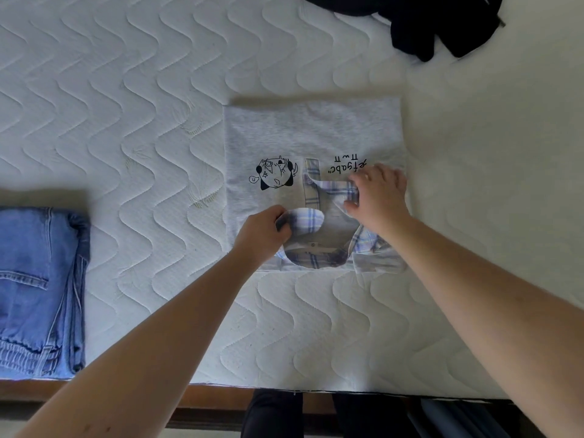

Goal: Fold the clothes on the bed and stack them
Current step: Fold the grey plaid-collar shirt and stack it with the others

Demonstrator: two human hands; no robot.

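Fingers of left hand (262,232) and right hand (377,192) pinching plaid collar (308,221) of grey shirt (303,131), bare mattress (151,128) between it and folded jeans (38,286)

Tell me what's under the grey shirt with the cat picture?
Under the grey shirt lies the white quilted mattress. Both hands, left hand and right hand, hold its plaid collar. Anything beneath is covered.

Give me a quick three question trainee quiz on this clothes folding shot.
1. True or false: the folded jeans lie on top of the grey shirt.
2. Which part of the grey shirt do both hands hold? A) hem B) plaid collar C) sleeve
3. Fill in: the unfolded garment at the far edge of the mattress is ____ in colour.

Key: 1 false, they lie apart. 2 B, left hand and right hand. 3 black.
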